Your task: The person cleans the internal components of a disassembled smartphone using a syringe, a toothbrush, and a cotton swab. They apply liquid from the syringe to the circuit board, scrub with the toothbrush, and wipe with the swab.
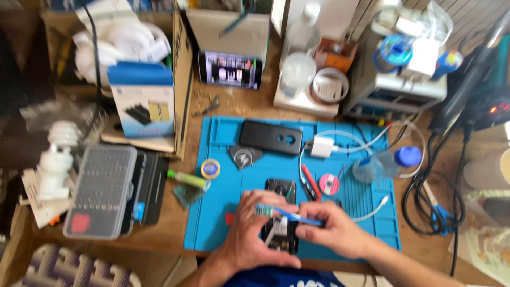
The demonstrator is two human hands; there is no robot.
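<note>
— What are the hands doing?

— The left hand point(255, 234) curls around an opened phone point(280, 223) lying on the blue work mat point(223, 175), its fingers closed on the phone's left edge. The right hand point(332, 231) pinches the handle of a blue toothbrush point(287, 213), with the bristle end held over the phone's upper part.

— Where does the phone sit?

— Near the front edge of the mat, in the middle, dark and back-side open.

— And just around it?

— A red-handled tool point(311, 182) and a small pink spool point(329, 184) lie just beyond the right hand. A yellow tape roll point(210, 169) sits at the mat's left side, near a green tube point(187, 178) that rests on the wooden table point(164, 234).

— Farther out?

— A black phone case point(271, 137) lies at the mat's far end, beside a white charger plug point(322, 146) with its cable. Left of the mat is a grey screwdriver-bit case point(101, 190). Behind, a second phone point(230, 69) stands propped with its screen lit, and a grey power supply point(396, 87) sits at the right rear.
</note>
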